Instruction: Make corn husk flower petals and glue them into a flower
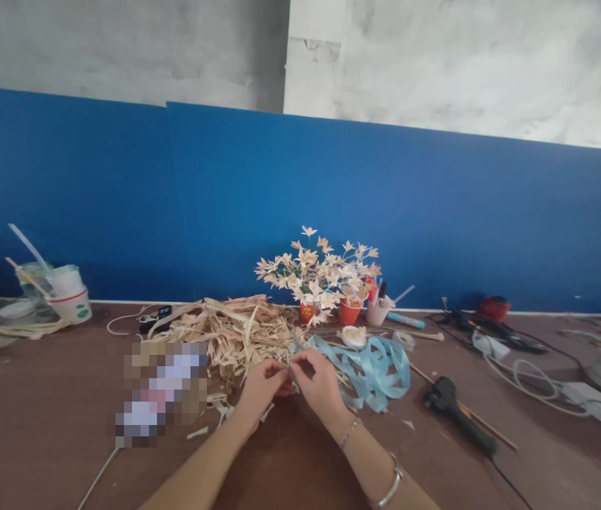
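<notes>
My left hand (261,388) and my right hand (317,382) meet over the brown table (45,425), fingers pinched together around a small pale piece that is too small to name. Just behind them lies a heap of dried straw-coloured leaf strips (229,329). A loose tangle of light blue ribbon (372,365) lies right beside my right hand. Small pots of handmade pale flowers (322,273) stand behind, against the blue wall panel.
A black glue gun (457,411) with its cord lies to the right, by a thin wooden stick. Cables, a white power strip (580,393) and a red object sit at far right. Paper cups (69,297) stand at back left. A blurred patch lies left of my hands.
</notes>
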### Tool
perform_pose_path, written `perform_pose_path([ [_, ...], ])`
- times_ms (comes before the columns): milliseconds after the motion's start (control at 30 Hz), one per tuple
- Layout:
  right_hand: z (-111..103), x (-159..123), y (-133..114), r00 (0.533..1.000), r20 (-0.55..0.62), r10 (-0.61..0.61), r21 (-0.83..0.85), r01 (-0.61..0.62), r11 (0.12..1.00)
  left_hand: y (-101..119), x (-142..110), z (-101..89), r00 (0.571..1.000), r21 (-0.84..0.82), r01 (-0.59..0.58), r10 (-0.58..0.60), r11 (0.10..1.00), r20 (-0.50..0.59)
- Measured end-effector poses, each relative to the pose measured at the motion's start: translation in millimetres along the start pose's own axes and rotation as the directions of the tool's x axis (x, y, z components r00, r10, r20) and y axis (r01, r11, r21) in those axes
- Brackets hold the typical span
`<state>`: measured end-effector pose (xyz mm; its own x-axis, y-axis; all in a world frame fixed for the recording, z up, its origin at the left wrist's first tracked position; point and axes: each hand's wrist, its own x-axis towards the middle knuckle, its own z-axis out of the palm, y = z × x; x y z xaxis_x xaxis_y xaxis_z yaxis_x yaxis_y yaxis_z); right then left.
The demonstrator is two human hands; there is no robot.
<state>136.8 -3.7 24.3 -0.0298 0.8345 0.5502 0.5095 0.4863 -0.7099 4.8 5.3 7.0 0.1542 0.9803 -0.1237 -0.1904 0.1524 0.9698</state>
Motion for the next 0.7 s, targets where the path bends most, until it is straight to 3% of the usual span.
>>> perform_pose_path([
  [533,-2.2,-1.1,-0.7,1.0,0.013,-0.022,0.016,0.021,1.0,1.9,-1.9,-0.6,1.0,0.002,-0.024,0.024,1.0,0.007],
  [700,-5.3,2.1,-3.5,0.99,-0.036,0.14,0.108,-0.135,0.985,3.3,-2.5,0.3,0.999,0.034,-0.04,0.04,0.999,-0.01],
])
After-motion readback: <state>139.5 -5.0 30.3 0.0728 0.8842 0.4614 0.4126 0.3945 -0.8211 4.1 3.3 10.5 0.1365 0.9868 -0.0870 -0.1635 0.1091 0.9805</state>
